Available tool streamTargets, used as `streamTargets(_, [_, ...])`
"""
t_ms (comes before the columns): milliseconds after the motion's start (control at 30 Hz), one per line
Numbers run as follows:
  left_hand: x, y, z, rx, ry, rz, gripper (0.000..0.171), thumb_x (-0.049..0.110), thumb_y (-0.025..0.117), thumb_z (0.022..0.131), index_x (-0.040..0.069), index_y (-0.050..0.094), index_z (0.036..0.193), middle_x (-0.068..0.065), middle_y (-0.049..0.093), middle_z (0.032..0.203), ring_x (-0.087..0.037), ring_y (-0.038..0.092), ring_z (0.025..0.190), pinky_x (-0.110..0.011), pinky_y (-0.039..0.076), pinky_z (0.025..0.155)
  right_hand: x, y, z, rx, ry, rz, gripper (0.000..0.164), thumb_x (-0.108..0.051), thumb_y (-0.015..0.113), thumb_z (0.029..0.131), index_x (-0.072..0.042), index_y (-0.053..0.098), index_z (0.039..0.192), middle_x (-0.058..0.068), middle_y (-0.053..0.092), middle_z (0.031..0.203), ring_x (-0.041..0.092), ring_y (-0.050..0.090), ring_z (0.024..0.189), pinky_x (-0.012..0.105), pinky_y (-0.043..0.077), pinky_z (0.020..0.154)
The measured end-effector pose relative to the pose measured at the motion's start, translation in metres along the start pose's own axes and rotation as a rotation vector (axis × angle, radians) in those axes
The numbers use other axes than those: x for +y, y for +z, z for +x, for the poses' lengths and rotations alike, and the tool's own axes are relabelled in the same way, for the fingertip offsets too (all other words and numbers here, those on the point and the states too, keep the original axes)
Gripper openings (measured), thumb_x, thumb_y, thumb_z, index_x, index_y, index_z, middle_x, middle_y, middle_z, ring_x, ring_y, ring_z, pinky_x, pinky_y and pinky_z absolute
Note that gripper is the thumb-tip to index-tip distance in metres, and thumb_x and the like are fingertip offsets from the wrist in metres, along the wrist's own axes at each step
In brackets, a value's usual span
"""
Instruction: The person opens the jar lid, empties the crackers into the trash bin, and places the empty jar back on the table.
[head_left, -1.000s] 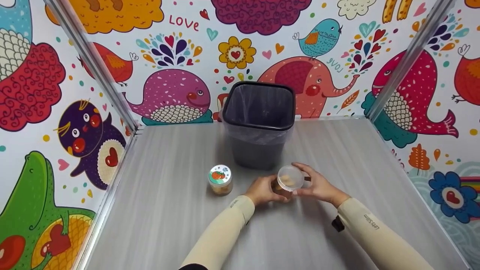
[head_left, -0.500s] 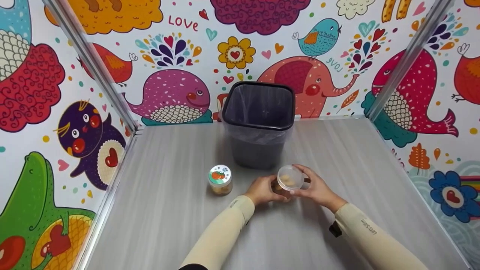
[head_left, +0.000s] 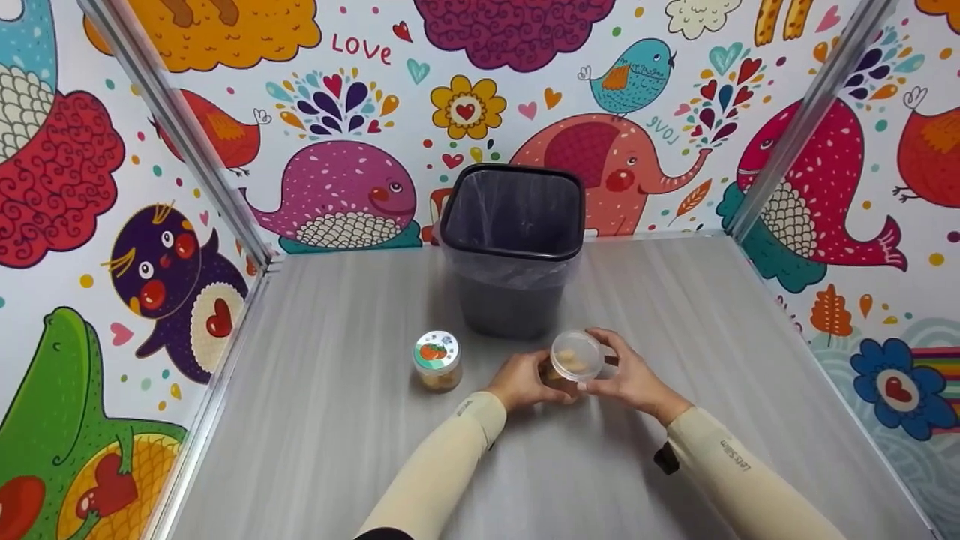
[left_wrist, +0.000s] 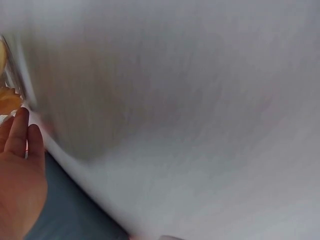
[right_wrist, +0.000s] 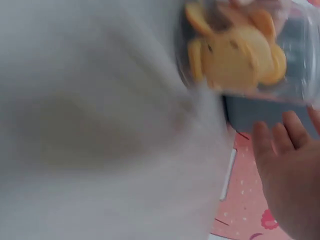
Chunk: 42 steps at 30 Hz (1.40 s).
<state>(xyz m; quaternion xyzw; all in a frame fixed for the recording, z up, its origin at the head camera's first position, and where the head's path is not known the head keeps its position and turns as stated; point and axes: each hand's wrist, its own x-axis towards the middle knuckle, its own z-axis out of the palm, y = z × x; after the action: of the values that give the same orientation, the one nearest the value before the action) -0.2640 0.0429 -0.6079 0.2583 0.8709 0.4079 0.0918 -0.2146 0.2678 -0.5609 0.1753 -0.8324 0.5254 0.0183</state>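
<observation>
In the head view a clear plastic jar [head_left: 576, 355] stands in front of the bin, its round top tipped toward me. Yellow-orange pieces of food show inside; whether a clear cover lies over its mouth I cannot tell. My left hand [head_left: 523, 381] grips the jar's lower left side, thumb in front. The right hand [head_left: 632, 381] holds it near the rim, thumb and fingers on opposite sides. A second jar [head_left: 437, 362] with a fruit-printed lid stands upright to the left. The right wrist view shows the pieces through the jar's wall [right_wrist: 295, 60], above the right hand's fingers [right_wrist: 280, 137].
A dark grey bin [head_left: 510, 304] lined with a clear bag stands behind the jars, against the back wall. Grey tabletop [head_left: 330, 420] surrounds everything. Cartoon-printed walls [head_left: 345, 187] with metal posts close off the back and sides.
The right hand has shifted slightly at the jar's rim, and its forearm has moved a little left. The head view has turned slightly. Both hands still hold the jar.
</observation>
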Motion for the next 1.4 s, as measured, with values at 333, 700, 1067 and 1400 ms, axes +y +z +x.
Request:
streamTargets(333, [-0.002, -0.001, 0.0, -0.001, 0.007, -0.005, 0.071, 0.042, 0.094, 0.064, 0.015, 0.068, 0.124, 0.013, 0.068, 0.106, -0.002, 0.06, 0.09, -0.025, 0.049, 0.083, -0.029, 0.003, -0.002, 0.01, 0.028, 0.049, 0.085, -0.002, 0.088, 0.072, 0.011, 0.04, 0.142, 0.026, 0.047, 0.14, 0.041, 0.042, 0.128, 0.057, 0.038, 0.1])
streamTargets(700, [-0.002, 0.0, 0.0, 0.008, 0.004, 0.006, 0.072, 0.042, 0.095, 0.063, 0.016, 0.068, 0.124, 0.013, 0.069, 0.106, -0.003, 0.06, 0.091, -0.026, 0.049, 0.084, 0.01, -0.022, 0.017, -0.225, -0.01, 0.026, 0.088, -0.01, 0.088, 0.075, -0.006, 0.041, 0.15, 0.016, 0.045, 0.147, 0.038, 0.04, 0.129, 0.063, 0.04, 0.098])
streamTargets(1067, [-0.001, 0.0, 0.0, 0.014, 0.015, 0.004, 0.071, 0.043, 0.094, 0.062, 0.015, 0.068, 0.122, 0.012, 0.069, 0.103, -0.004, 0.06, 0.089, -0.025, 0.049, 0.083, -0.022, 0.013, -0.009, 0.084, 0.028, 0.073, 0.09, 0.0, 0.088, 0.071, 0.012, 0.037, 0.144, 0.025, 0.05, 0.137, 0.036, 0.046, 0.124, 0.055, 0.042, 0.097])
streamTargets(1400, [0.001, -0.003, -0.001, -0.02, -0.023, 0.007, 0.075, 0.045, 0.093, 0.064, 0.01, 0.066, 0.125, 0.009, 0.069, 0.108, -0.004, 0.061, 0.092, -0.027, 0.049, 0.086, 0.011, -0.004, 0.004, -0.082, 0.052, 0.047, 0.086, -0.011, 0.087, 0.076, -0.006, 0.041, 0.149, 0.015, 0.045, 0.146, 0.033, 0.042, 0.129, 0.057, 0.04, 0.099])
